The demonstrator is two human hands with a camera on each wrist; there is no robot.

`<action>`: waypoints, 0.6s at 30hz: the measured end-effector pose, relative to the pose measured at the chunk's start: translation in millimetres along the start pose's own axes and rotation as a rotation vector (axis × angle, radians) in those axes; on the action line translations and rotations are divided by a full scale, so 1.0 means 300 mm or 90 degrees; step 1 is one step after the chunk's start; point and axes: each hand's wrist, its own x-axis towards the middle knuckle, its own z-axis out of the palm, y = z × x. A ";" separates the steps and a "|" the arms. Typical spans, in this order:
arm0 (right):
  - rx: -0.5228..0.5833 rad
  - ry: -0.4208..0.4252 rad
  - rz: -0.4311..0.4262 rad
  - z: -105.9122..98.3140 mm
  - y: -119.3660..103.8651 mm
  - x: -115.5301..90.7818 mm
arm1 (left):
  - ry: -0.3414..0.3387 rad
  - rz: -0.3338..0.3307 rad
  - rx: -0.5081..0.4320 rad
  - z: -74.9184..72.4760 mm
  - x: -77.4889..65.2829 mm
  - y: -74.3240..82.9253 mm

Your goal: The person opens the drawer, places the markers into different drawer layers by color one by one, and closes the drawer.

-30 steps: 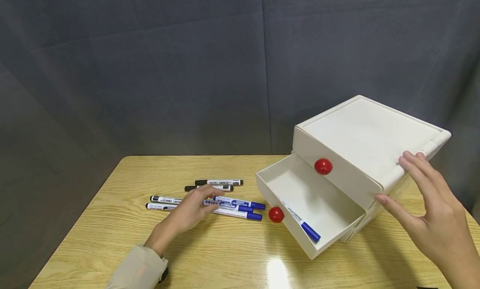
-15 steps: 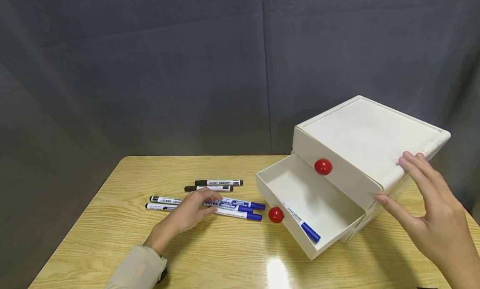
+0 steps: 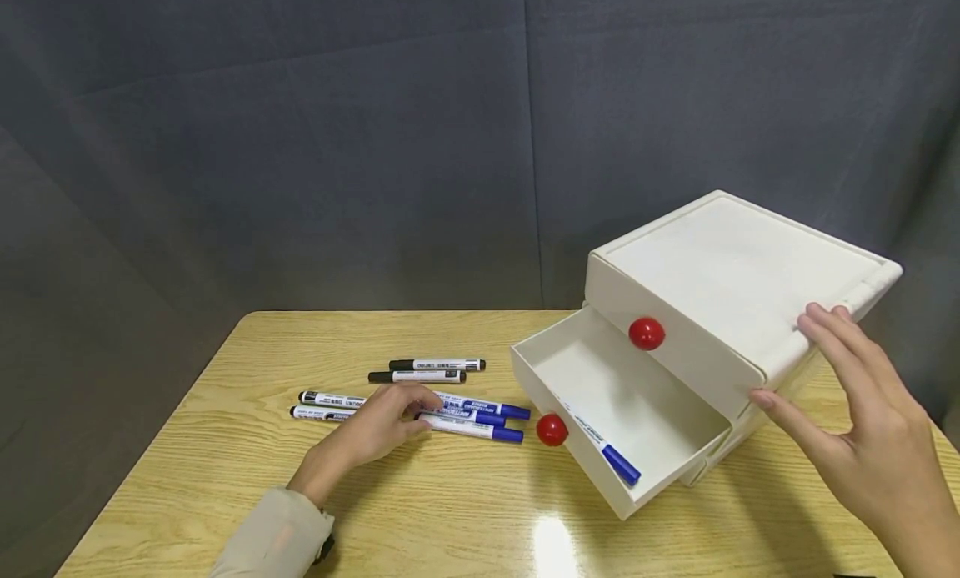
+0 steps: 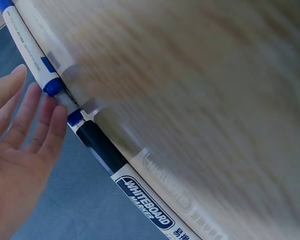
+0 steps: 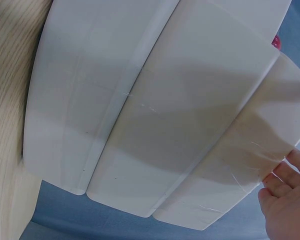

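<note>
a light beige fabric sleeve [image 3: 273,536] slants in from lower left; the left hand [image 3: 378,428] bends palm-down over slim blue-capped white markers [image 3: 472,414] on the pale wooden table [image 3: 450,511], touching them, though whether it pinches one i cannot tell. rightward, a white plastic drawer cabinet [image 3: 750,278]; the right hand [image 3: 873,419], spread and unclenched, rests its fingertips along the top edge

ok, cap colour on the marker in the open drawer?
Blue cap on that marker; shows best in the head view.
</note>
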 end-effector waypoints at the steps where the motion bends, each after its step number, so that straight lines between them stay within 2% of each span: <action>1: 0.000 0.000 0.000 0.000 0.000 0.000 | 0.000 0.007 0.004 -0.001 0.000 0.000; 6: 0.000 0.001 0.000 0.000 -0.001 -0.001 | -0.016 0.002 0.013 0.001 0.001 0.001; 12: 0.003 0.002 0.001 0.001 0.000 0.000 | -0.046 -0.026 0.026 0.005 0.002 0.007; 18: -0.001 0.005 -0.006 0.002 0.002 0.001 | -0.046 -0.037 0.041 0.007 0.006 0.011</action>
